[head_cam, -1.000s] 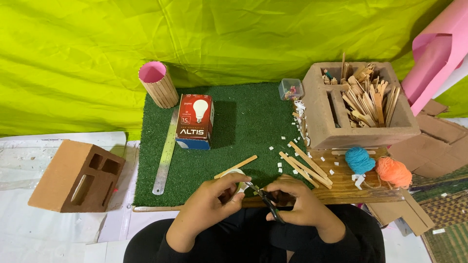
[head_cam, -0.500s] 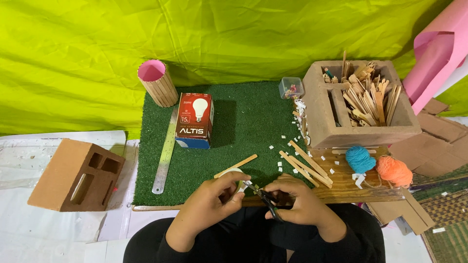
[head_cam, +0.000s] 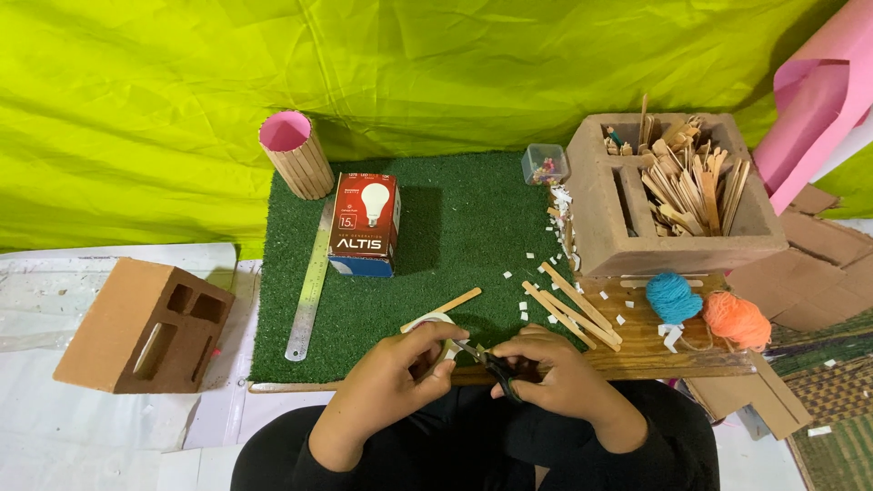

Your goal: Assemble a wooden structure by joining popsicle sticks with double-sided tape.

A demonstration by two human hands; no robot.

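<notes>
Your right hand [head_cam: 559, 377] is wrapped around a pair of dark-handled scissors [head_cam: 496, 364], fingers clamped through and over the handles, and the blades run up and to your left, straight toward what your left hand [head_cam: 400, 364] is pinching. That left hand has its fingers closed on a small pale piece beside a roll of white tape [head_cam: 432, 323], right at the near edge of the green turf mat [head_cam: 473, 227]; what exactly the piece is stays hidden under your fingertips. So here is the relation that counts: the scissors lie almost level, long axis left to right with the tips tilted slightly away from you, and the pinched piece sits just at those tips, touching or nearly so, I cannot tell which. Both hands are close together, almost knuckle to knuckle, low in the view over your lap. Just beyond your left hand one wooden stick [head_cam: 441, 310] lies slanted on the mat, and a loose bundle of sticks [head_cam: 573, 305] lies to the right of your hands, well within reach of the right one. Farther off sit the light-bulb box [head_cam: 366, 223], the steel ruler [head_cam: 309, 282], the blue yarn ball [head_cam: 675, 297] and the orange yarn ball [head_cam: 737, 320].
</notes>
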